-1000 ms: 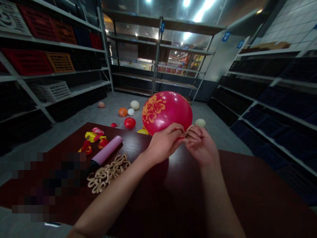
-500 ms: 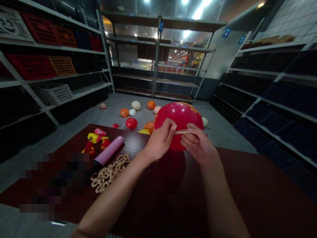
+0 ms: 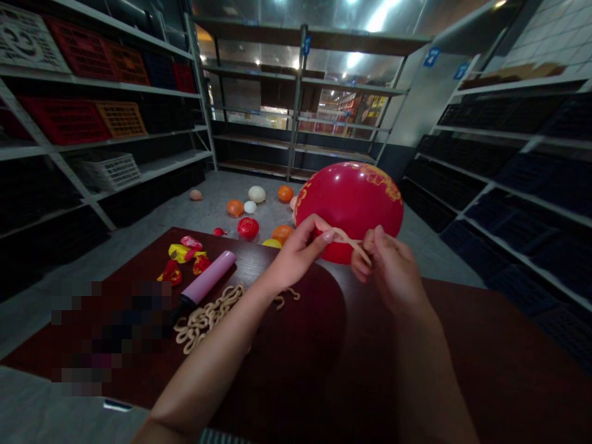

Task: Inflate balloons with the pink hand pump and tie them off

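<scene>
A large, shiny red balloon (image 3: 349, 197) with gold print is right in front of my hands, above the far edge of the table. My left hand (image 3: 303, 250) is closed against its near side, thumb pressed on the forefinger; the balloon's neck is hidden there. A tan rubber band (image 3: 346, 239) runs from the left thumb to my right hand (image 3: 386, 262), whose thumb and fingers pinch it. The band forms a crossed loop, with a loose bit hanging below the right fingers. More tan rubber bands (image 3: 213, 314) lie heaped beside my left forearm.
On the dark table (image 3: 462, 345) lie a pink balloon pump (image 3: 210, 277) and several uninflated balloons (image 3: 185, 254). Several inflated balloons, including an orange balloon (image 3: 235, 208), rest on the floor beyond. Shelves with crates (image 3: 120, 119) line the left; racks stand behind and at right.
The red balloon has risen and shifted right, showing larger. My right hand has moved slightly right and down, and the rubber band has gone from a taut strip to a crossed loop.
</scene>
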### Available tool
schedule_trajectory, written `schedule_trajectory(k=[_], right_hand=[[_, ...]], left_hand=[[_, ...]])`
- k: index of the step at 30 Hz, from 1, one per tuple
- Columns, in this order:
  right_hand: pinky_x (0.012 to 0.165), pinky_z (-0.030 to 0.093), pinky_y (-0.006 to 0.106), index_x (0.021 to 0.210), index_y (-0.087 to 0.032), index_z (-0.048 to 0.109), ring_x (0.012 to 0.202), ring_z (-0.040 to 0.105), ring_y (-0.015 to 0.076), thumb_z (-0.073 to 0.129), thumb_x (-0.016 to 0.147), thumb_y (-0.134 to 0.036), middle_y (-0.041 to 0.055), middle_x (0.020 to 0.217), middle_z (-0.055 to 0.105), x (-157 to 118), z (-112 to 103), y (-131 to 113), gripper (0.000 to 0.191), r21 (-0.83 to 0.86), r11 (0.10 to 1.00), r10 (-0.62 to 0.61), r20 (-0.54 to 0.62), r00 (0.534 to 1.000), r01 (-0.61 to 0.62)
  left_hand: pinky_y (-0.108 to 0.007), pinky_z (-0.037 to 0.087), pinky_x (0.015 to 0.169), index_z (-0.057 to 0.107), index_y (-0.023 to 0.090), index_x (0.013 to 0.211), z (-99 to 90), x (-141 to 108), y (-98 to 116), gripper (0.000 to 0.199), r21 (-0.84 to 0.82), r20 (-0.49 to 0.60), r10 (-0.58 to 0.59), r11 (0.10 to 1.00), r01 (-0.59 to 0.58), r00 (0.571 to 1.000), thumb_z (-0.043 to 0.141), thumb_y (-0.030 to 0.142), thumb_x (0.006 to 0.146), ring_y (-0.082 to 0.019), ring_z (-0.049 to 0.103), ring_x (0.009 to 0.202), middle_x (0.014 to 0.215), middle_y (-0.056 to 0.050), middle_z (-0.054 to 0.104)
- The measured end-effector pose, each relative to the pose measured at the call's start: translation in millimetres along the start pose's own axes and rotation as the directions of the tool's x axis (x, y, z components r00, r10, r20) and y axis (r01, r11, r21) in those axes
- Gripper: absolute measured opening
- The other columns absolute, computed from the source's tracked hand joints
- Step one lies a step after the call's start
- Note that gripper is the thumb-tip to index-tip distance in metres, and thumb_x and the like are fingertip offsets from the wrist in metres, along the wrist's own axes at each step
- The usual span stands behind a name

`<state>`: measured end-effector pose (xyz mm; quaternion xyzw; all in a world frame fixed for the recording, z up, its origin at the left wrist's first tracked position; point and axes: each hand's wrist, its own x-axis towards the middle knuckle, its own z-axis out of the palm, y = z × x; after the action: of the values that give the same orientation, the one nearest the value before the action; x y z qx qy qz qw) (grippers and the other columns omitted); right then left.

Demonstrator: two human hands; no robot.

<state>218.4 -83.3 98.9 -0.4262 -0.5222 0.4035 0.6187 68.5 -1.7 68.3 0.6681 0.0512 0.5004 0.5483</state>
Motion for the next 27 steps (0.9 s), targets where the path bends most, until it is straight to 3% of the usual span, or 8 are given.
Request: schedule_trajectory(k=[3,6,10,14,16,19,24,27], right_hand=[[0.05,0.04,0.025,0.058,-0.021,0.044,0.048,0.052,0.0102,0.05,0.09,-0.058,-0.0004,0.052,0.056,2,-2,3,0.049,-0.185,0.981,-0.057,-0.006,0.998,0.055],[0.053,0.044,0.026,0.064,-0.019,0.056,0.052,0.055,0.0107,0.056,0.088,-0.055,0.0026,0.063,0.064,3,-6,4,0.044,-0.297,0.953,-0.05,0.032,0.998,0.057],[0.052,0.045,0.026,0.096,-0.019,0.061,0.053,0.058,0.0119,0.055,0.09,-0.05,0.0017,0.068,0.068,3,-9,4,0.032,-0.243,0.968,-0.037,0.108,0.993,0.062],[0.054,0.047,0.028,0.128,-0.022,0.045,0.057,0.063,0.0133,0.054,0.091,-0.049,0.0036,0.081,0.072,4,-12,6,0.047,-0.247,0.969,0.045,0.225,0.973,0.012],[0.052,0.046,0.027,0.123,-0.022,0.05,0.059,0.062,0.0123,0.054,0.09,-0.049,0.0054,0.088,0.072,4,-13,6,0.043,-0.282,0.959,0.056,0.218,0.974,0.008],[0.053,0.045,0.025,0.102,-0.02,0.06,0.061,0.058,0.0111,0.054,0.089,-0.042,0.0035,0.083,0.068,6,-14,7,0.027,-0.348,0.937,0.046,0.2,0.979,0.027],[0.053,0.042,0.025,0.079,-0.02,0.062,0.058,0.051,0.0107,0.056,0.077,-0.029,-0.0013,0.066,0.057,7,-12,8,0.012,-0.428,0.904,0.083,0.109,0.991,-0.029],[0.051,0.04,0.024,0.067,-0.02,0.058,0.053,0.048,0.0097,0.055,0.07,-0.028,-0.0033,0.059,0.051,6,-8,10,0.009,-0.332,0.938,0.103,0.007,0.995,-0.095]], left_hand=[[-0.019,0.027,0.046,0.048,0.018,0.085,2.9,1,-1,0.025,-0.312,-0.031,-0.093,0.947,0.079,0.995,0.06,0.038,0.092,-0.006,0.033,0.05,0.071,0.003,0.048],[-0.018,0.025,0.045,0.049,0.017,0.081,4.9,3,3,0.026,-0.463,-0.085,-0.157,0.881,0.101,0.984,0.066,0.036,0.087,-0.005,0.028,0.048,0.063,0.005,0.039],[-0.016,0.026,0.045,0.052,0.015,0.08,3.5,3,10,0.02,-0.618,-0.091,-0.231,0.776,0.127,0.969,0.067,0.027,0.086,-0.006,0.027,0.048,0.06,0.006,0.028],[-0.016,0.029,0.046,0.056,0.015,0.082,-1.2,3,10,0.011,-0.714,-0.057,-0.267,0.685,0.148,0.962,0.065,0.02,0.087,-0.005,0.029,0.05,0.063,0.005,0.029],[-0.016,0.032,0.047,0.058,0.014,0.083,-2.9,3,8,0.01,-0.72,-0.02,-0.261,0.673,0.167,0.965,0.065,0.02,0.087,-0.005,0.031,0.05,0.063,0.005,0.031],[-0.017,0.034,0.05,0.063,0.013,0.083,-3.8,2,3,0.01,-0.662,0.015,-0.261,0.721,0.205,0.965,0.068,0.022,0.085,-0.005,0.036,0.053,0.067,0.003,0.044],[-0.02,0.037,0.055,0.071,0.014,0.086,-5.3,0,-3,0.016,-0.376,0.048,-0.242,0.895,0.242,0.969,0.074,0.029,0.081,-0.007,0.046,0.06,0.081,-0.004,0.064],[-0.022,0.037,0.057,0.073,0.015,0.087,-6.5,0,-1,0.018,-0.205,0.07,-0.24,0.946,0.249,0.968,0.074,0.032,0.081,-0.008,0.048,0.061,0.081,-0.003,0.065]])
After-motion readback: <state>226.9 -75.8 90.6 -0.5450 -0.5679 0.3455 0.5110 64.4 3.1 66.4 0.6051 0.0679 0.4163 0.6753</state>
